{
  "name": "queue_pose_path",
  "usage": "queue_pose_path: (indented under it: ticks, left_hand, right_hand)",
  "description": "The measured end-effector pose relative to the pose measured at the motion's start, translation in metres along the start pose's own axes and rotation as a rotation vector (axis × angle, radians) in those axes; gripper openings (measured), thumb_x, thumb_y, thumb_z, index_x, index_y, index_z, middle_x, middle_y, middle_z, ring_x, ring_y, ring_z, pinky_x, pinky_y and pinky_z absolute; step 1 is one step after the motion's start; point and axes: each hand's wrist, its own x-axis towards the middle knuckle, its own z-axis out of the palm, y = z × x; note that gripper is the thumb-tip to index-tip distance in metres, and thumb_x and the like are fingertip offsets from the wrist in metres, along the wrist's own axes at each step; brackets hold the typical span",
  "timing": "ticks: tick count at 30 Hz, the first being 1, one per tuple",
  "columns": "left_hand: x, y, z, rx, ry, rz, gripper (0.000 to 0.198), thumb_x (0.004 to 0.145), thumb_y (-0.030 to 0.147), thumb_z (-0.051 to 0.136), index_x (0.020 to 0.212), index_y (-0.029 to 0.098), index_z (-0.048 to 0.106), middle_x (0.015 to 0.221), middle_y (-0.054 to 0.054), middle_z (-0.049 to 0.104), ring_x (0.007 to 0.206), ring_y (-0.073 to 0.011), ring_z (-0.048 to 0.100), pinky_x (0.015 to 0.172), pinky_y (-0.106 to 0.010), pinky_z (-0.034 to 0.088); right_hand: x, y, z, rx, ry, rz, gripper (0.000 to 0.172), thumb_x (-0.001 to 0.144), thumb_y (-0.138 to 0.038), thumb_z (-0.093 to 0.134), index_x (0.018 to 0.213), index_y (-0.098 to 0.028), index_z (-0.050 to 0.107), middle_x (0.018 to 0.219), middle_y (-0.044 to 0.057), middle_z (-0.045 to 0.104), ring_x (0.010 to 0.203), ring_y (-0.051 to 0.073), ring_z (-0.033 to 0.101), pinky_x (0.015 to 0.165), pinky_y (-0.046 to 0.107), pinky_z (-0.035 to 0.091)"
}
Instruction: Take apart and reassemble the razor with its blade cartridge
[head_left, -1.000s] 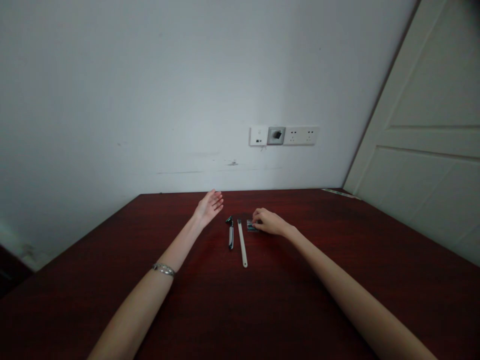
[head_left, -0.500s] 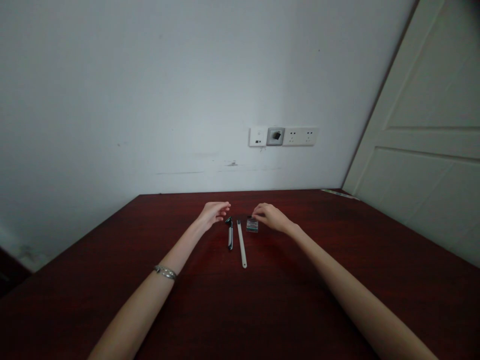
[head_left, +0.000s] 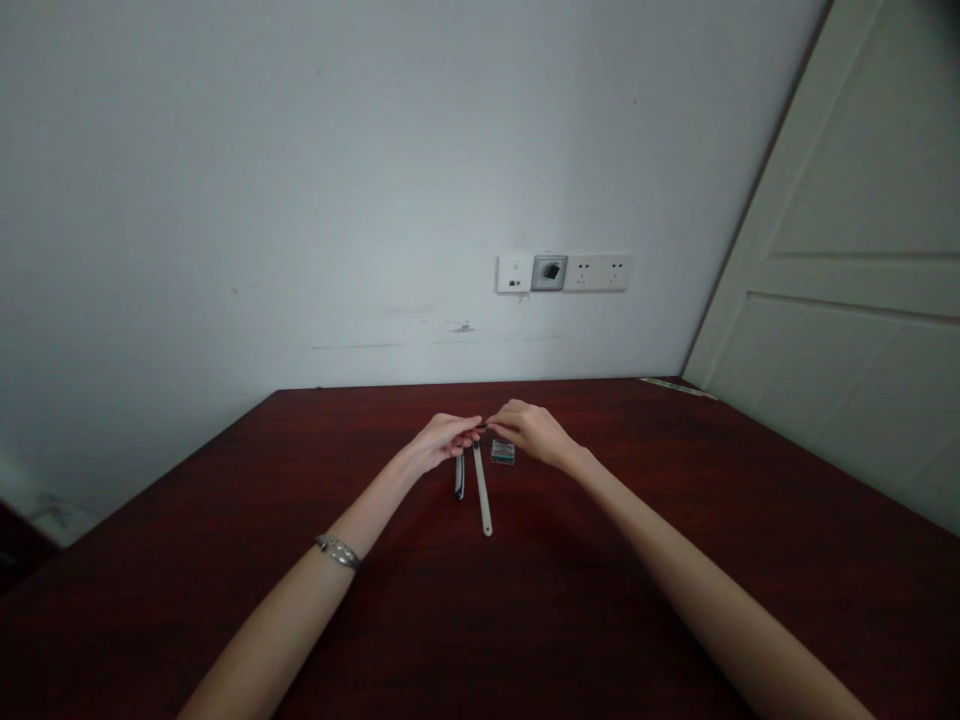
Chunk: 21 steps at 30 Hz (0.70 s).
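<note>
Over the far middle of the table, my left hand point(head_left: 448, 437) and my right hand point(head_left: 534, 430) meet fingertip to fingertip, both pinched on a small dark piece point(head_left: 483, 427) too small to make out. Below my left fingers lies a razor point(head_left: 460, 478) with a grey and black handle; its head is hidden by that hand. A long white toothbrush-like stick point(head_left: 483, 495), dark at its far end and with a hole at the near end, lies beside it. Under my right hand rests a small clear case point(head_left: 503, 453) with dark and green contents.
All of it lies on a dark red wooden table point(head_left: 465, 620). Behind stands a white wall with a row of sockets point(head_left: 562, 273). A pale panelled door point(head_left: 847, 260) rises at the right, and a thin strip point(head_left: 679, 387) lies in the far right corner.
My right hand has left the clear case and moved left with the small dark piece. My left hand has moved right to meet it, now covering the razor's head.
</note>
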Motion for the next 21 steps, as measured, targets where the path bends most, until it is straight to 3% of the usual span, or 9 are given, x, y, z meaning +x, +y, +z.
queue_pose_path:
  ticks: [4,10,17,21]
  left_hand:
    - [-0.004,0.004,0.001,0.038,-0.027,-0.028,0.022,0.064,0.028,0.075,0.067,0.007,0.07,0.059,-0.007,0.061,0.044,-0.0047,0.045,0.04,-0.019,0.022]
    - [-0.002,0.0,0.0,0.117,-0.016,0.044,0.021,0.062,0.027,0.075,0.066,0.007,0.069,0.059,-0.007,0.06,0.046,-0.006,0.045,0.039,-0.019,0.022]
    - [0.001,-0.002,-0.003,0.28,-0.053,0.118,0.023,0.066,0.031,0.073,0.063,0.009,0.068,0.056,-0.005,0.057,0.047,-0.0069,0.044,0.038,-0.019,0.026]
    - [0.008,-0.002,-0.004,0.368,-0.099,0.124,0.026,0.069,0.034,0.069,0.071,0.008,0.068,0.057,-0.004,0.057,0.048,-0.0064,0.045,0.04,-0.018,0.03]
  right_hand:
    - [0.0,-0.001,0.0,-0.031,0.002,0.001,0.032,0.092,-0.035,0.039,0.103,-0.023,0.067,0.096,0.008,0.065,0.093,0.018,0.054,0.074,0.026,0.043]
    - [-0.001,0.0,-0.001,0.015,0.002,0.032,0.028,0.09,-0.035,0.044,0.107,-0.025,0.065,0.101,0.006,0.064,0.097,0.017,0.054,0.078,0.027,0.044]
    - [-0.002,0.004,-0.001,0.006,-0.058,0.061,0.023,0.087,-0.035,0.05,0.095,-0.024,0.069,0.095,0.005,0.066,0.095,0.018,0.054,0.073,0.027,0.044]
    - [-0.003,0.007,-0.001,-0.025,-0.06,0.079,0.022,0.087,-0.035,0.051,0.092,-0.023,0.069,0.093,0.005,0.066,0.095,0.018,0.054,0.073,0.027,0.044]
